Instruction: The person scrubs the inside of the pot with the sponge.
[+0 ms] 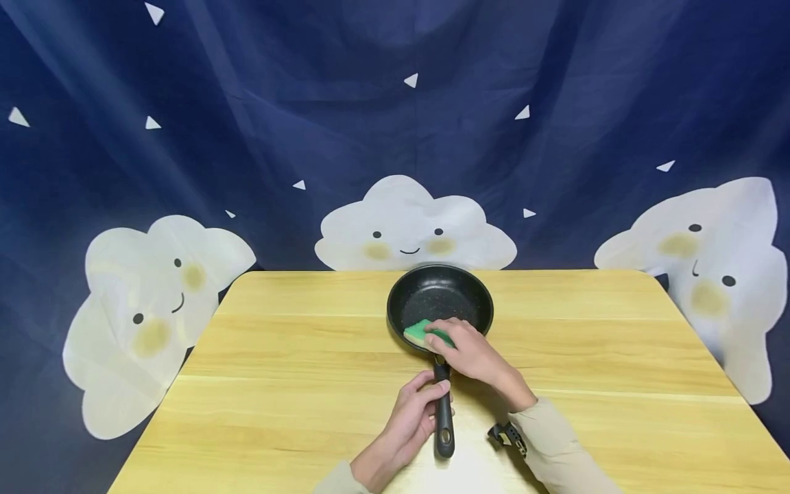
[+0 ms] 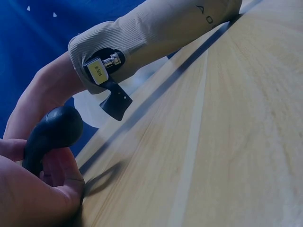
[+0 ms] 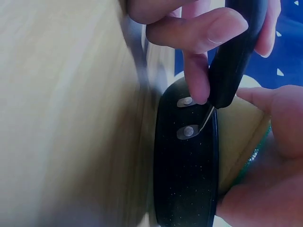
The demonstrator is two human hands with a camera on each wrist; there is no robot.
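A green-and-yellow rectangular sponge is gripped in my right hand, beneath bent fingers, inside the near edge of a round, black, speckled frying pan. My left hand curls around the pan's long black handle; both forearms, in beige sleeves, reach forward over the pale wooden table.

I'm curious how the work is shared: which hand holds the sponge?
The right hand: it holds the green-topped sponge at the near side of the pan. The left hand instead grips the handle.
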